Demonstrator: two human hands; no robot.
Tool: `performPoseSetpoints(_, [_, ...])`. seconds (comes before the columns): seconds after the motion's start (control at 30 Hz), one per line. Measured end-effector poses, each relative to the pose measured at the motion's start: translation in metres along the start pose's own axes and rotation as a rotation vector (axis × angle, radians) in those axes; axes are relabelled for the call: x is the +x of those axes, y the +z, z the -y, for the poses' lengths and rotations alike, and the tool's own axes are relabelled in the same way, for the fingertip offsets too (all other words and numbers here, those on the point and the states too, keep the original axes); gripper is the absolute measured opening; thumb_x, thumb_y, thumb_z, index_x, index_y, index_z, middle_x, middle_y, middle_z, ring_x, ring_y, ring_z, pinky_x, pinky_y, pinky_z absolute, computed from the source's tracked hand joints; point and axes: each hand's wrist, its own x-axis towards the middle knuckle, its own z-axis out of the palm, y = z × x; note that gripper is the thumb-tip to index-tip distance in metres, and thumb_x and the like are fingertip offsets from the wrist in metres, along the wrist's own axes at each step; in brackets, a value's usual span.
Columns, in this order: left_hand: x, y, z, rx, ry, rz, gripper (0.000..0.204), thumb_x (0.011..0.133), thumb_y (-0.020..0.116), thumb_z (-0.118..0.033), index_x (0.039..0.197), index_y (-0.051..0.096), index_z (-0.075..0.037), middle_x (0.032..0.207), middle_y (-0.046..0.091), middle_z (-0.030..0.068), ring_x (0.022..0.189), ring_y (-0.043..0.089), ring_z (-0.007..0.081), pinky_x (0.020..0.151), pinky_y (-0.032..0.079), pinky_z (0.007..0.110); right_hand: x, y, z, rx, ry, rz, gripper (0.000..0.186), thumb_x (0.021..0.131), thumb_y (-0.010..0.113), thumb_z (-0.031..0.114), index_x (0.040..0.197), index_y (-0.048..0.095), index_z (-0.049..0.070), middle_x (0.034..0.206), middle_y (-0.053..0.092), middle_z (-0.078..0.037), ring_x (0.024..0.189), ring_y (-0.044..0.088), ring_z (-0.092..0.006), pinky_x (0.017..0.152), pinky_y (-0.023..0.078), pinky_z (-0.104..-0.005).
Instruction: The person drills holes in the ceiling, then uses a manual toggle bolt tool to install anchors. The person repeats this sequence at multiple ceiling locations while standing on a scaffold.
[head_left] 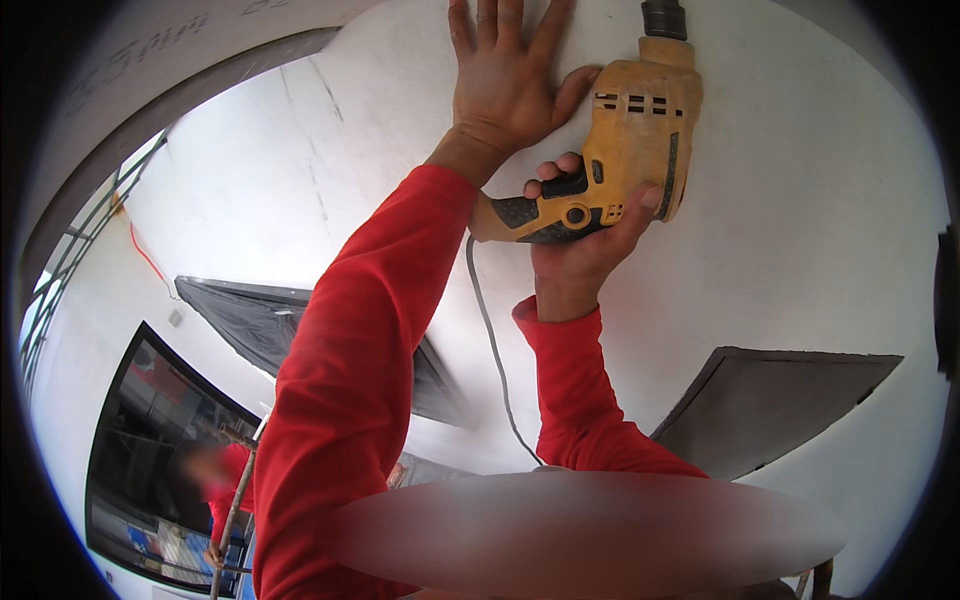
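Note:
My left hand (505, 85) lies flat on the white wall (800, 200) with its fingers spread, just left of the drill. In my right hand (590, 255) is a worn yellow and black power drill (645, 130), gripped from below around its handle and rear body. Some fingertips show beside the black trigger (565, 184). The dark chuck (664, 18) points toward the top edge, where its front end and any bit are cut off. A grey power cord (486, 315) hangs from the handle's end. Red sleeves cover both my forearms.
A dark panel (780, 405) is set in the wall at lower right. Black sheeting (250, 320) covers an opening on the left. Below it, dark glass (130, 450) shows a person in red beside a pole (236, 500). A metal grille (75, 250) stands at far left.

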Motion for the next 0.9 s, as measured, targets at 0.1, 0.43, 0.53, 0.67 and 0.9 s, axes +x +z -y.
performPoseSetpoints(0.1, [0.0001, -0.0001, -0.0009, 0.005, 0.000, -0.003, 0.086, 0.099, 0.047, -0.060, 0.163, 0.025, -0.008, 0.167, 0.002, 0.0342, 0.156, -0.001, 0.0504, 0.121, 0.003, 0.067, -0.0002, 0.0005, 0.0002, -0.005, -0.013, 0.002, 0.068, 0.104, 0.037, 0.067, 0.129, 0.053, 0.006, 0.103, 0.069, -0.012, 0.093, 0.070, -0.0281, 0.078, 0.057, -0.0425])
performPoseSetpoints(0.43, [0.0009, -0.0008, -0.0018, 0.013, -0.001, 0.000, 0.086, 0.099, 0.047, -0.060, 0.163, 0.024, -0.008, 0.167, 0.001, 0.0344, 0.156, 0.000, 0.0509, 0.121, 0.004, 0.067, -0.0009, 0.0014, 0.0033, 0.035, 0.015, 0.070, 0.060, 0.102, 0.040, 0.068, 0.114, 0.052, 0.010, 0.088, 0.056, -0.003, 0.078, 0.053, -0.0194, 0.078, 0.049, -0.0412])
performPoseSetpoints(0.53, [0.0012, 0.0002, -0.0033, 0.022, -0.005, 0.006, 0.086, 0.099, 0.047, -0.060, 0.164, 0.024, -0.008, 0.167, 0.001, 0.0342, 0.156, 0.000, 0.0508, 0.121, 0.005, 0.067, -0.0007, -0.0001, 0.0048, 0.060, 0.025, 0.049, 0.061, 0.102, 0.040, 0.068, 0.114, 0.053, 0.010, 0.088, 0.057, -0.004, 0.078, 0.054, -0.0195, 0.078, 0.049, -0.0411])
performPoseSetpoints(0.67, [0.0019, 0.0005, -0.0042, 0.026, -0.005, 0.016, 0.086, 0.099, 0.046, -0.060, 0.164, 0.024, -0.009, 0.168, 0.001, 0.0338, 0.156, -0.001, 0.0504, 0.121, 0.004, 0.067, 0.0013, -0.0030, 0.0052, 0.043, 0.026, 0.027, 0.065, 0.102, 0.039, 0.068, 0.122, 0.054, 0.007, 0.097, 0.065, -0.008, 0.086, 0.064, -0.0240, 0.077, 0.055, -0.0419])
performPoseSetpoints(0.9, [0.0006, 0.0005, -0.0046, 0.016, 0.001, 0.013, 0.085, 0.099, 0.045, -0.060, 0.164, 0.022, -0.009, 0.168, -0.001, 0.0331, 0.156, -0.003, 0.0498, 0.121, 0.003, 0.067, 0.0013, -0.0078, 0.0027, -0.009, -0.011, 0.030, 0.070, 0.103, 0.039, 0.067, 0.130, 0.055, 0.005, 0.103, 0.070, -0.013, 0.093, 0.071, -0.0292, 0.077, 0.060, -0.0424])
